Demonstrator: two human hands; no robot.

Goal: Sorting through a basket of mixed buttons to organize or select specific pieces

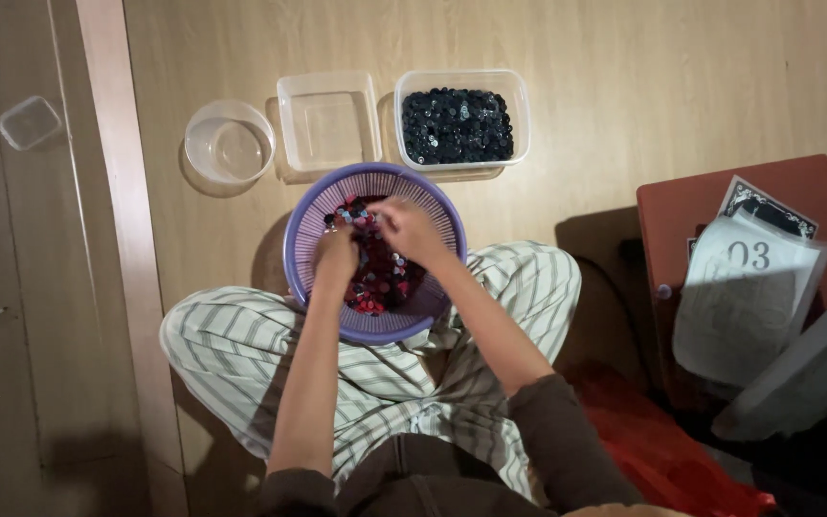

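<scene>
At lower centre of the frame, a purple slotted plastic basket [310, 226] rests on the person's crossed legs in striped trousers [241, 335], holding a heap of small buttons [380, 278], mostly red, dark and a few white. The left hand [335, 260] is dipped into the heap, fingers curled down among the buttons; whether it grips any cannot be told. The right hand [412, 230] hovers above the pile, fingertips pinched narrowly together, possibly on a button. Beyond, on the wooden floor [624, 86], stand a round clear tub [230, 144], an empty square clear container [328, 122], and a clear container of dark buttons [459, 124].
</scene>
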